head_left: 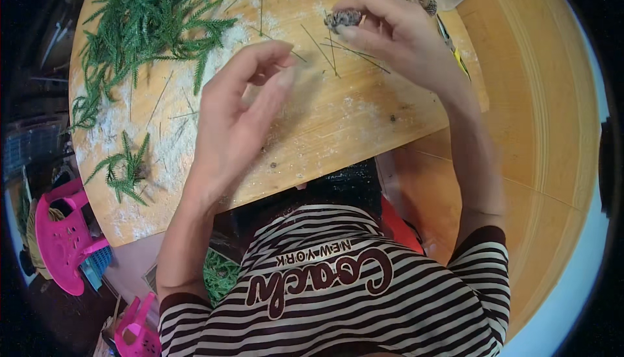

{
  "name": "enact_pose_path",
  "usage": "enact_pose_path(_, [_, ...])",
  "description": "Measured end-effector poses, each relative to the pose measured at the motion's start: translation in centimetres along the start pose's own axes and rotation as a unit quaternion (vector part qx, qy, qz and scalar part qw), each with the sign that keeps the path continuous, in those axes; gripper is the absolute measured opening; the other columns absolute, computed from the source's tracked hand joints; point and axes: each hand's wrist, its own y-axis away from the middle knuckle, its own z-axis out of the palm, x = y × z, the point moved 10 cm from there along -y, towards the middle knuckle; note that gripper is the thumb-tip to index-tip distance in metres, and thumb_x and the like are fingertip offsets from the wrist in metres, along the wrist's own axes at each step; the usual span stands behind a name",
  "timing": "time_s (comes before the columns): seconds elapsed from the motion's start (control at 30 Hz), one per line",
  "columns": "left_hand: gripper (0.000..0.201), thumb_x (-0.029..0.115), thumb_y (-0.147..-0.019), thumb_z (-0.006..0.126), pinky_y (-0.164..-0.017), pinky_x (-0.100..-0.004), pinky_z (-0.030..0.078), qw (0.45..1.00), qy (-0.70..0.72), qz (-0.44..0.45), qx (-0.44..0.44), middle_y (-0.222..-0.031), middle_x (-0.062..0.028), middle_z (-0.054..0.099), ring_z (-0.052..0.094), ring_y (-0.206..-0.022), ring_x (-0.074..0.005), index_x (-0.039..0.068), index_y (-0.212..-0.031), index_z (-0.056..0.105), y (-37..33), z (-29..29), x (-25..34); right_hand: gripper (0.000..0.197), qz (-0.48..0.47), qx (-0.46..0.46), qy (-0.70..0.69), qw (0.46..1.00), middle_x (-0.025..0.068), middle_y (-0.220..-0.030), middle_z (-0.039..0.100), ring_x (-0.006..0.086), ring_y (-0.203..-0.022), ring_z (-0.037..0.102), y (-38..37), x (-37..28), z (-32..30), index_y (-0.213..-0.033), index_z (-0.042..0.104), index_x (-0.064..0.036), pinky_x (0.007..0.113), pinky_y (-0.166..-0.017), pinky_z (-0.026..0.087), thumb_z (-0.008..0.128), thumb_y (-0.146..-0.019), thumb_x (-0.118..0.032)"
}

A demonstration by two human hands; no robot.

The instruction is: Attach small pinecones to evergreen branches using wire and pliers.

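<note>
Pinecone (343, 18), one, rough, scaly, at 12 o'clock, pinched in right hand (406, 41). Hands apart; left hand (232, 106) half-curled, can't tell if gripping. One small feathery sprig (125, 169), 9 o'clock, wooden bench (370, 106).

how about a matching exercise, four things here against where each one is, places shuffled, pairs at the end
1 lone pine cone
2 heap of green sprigs
3 small green sprig
4 striped shirt

A near left part of the table
B on the person's body
C in the right hand
D far left part of the table

Pairs: 1-C; 2-D; 3-A; 4-B
</note>
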Motion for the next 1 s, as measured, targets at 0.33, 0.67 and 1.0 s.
enact_pose_path(0.33, [0.026,0.020,-0.088,0.059,-0.075,-0.0225,0.045,0.905,0.394,-0.158,0.017,-0.091,-0.0057,0.063,0.057,-0.082,-0.0098,0.000,-0.104,0.059,0.1,3.9,-3.3,0.020,-0.150,0.222,0.039,0.963,0.0072,-0.079,0.057,0.0150,-0.061,0.056,4.1,-5.3,0.8,-0.096,0.060,-0.0070,0.027,-0.052,0.044,0.066,-0.077,-0.007])
enact_pose_path(0.67, [0.023,0.015,-0.087,0.060,-0.074,-0.0224,0.045,0.953,0.268,-0.120,0.079,-0.089,-0.0065,0.063,0.057,-0.078,-0.0095,-0.001,-0.102,0.057,3.2,-0.5,-3.3,0.014,0.110,0.065,0.011,0.992,0.0105,-0.061,0.054,0.0187,-0.059,0.052,1.9,3.7,-0.4,-0.081,0.058,0.0025,0.028,-0.056,0.042,0.052,-0.081,-0.011])
enact_pose_path(1.0, [0.022,0.014,-0.079,0.062,-0.066,-0.0343,0.048,0.963,-0.263,0.010,0.053,-0.084,-0.0133,0.063,0.060,-0.074,-0.0258,0.001,-0.096,0.058,4.4,-2.4,-1.9,0.022,0.176,-0.177,0.271,0.930,0.0168,-0.063,0.057,0.0273,-0.060,0.056,-2.6,4.4,3.4,-0.073,0.057,0.0030,0.036,-0.057,0.044,0.050,-0.077,-0.017])
